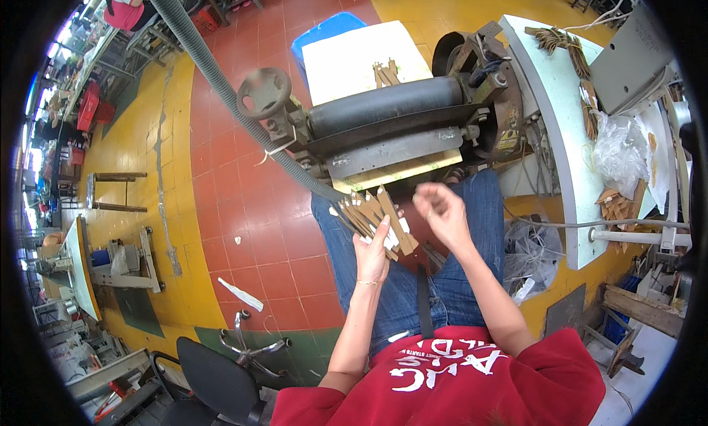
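A fan of narrow brown strips with white patches [387,210] is gripped in my left hand [372,258], its thumb lying across them. The strips look like leather or board; which one I cannot tell. To the right of the fan, and apart from it, my right hand [446,218] is raised with its fingers bent. Motion smears those fingertips, and no held thing shows there. Just beyond both hands stands a roller machine with a dark roller [387,105], a metal guard plate [394,151] and a pale board [398,169] below the plate.
More brown strips [386,73] lie on a white board [361,53] behind the roller. A handwheel [264,94] and a grey hose [214,75] flank the machine's left. On the right, a white table [549,131] carries strip bundles and a plastic bag [619,153]. A black chair [214,371] stands lower left.
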Motion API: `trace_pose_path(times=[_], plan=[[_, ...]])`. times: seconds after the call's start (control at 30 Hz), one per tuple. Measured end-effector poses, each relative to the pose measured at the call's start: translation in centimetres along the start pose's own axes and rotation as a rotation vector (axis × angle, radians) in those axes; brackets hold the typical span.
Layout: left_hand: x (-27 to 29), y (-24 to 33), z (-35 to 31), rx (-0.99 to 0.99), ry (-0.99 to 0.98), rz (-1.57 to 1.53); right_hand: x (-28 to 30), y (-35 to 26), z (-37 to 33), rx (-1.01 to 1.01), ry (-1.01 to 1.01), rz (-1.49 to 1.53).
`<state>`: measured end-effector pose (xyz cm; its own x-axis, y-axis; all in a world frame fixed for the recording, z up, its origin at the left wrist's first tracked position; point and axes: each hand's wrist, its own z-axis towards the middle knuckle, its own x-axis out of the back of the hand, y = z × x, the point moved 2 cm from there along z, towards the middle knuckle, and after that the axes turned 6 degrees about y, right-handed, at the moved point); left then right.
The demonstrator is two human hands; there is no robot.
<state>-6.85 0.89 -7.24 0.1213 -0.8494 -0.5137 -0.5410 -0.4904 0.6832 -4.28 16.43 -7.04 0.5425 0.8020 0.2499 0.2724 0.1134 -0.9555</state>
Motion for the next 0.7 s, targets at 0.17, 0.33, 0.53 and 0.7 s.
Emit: trace_pose_path(times=[0.17,0.33,0.53,0.7], plan=[[-0.2,-0.6,0.3,-0.024,0.031,0.018,0.5,-1.0,-4.9,-0.086,-0.217,-0.023],[-0.5,-0.6,-0.1,-0.024,0.065,-0.004,0.7,-1.2,-4.4,-0.156,-0.171,-0.030],[-0.5,-0.5,-0.3,-0.093,0.042,0.090,0.5,-0.7,-4.0,-0.064,-0.158,0.012],[-0.6,-1.3,-0.3,-0.022,0.113,0.024,1.1,0.3,-3.4,-0.134,-0.145,0.122]])
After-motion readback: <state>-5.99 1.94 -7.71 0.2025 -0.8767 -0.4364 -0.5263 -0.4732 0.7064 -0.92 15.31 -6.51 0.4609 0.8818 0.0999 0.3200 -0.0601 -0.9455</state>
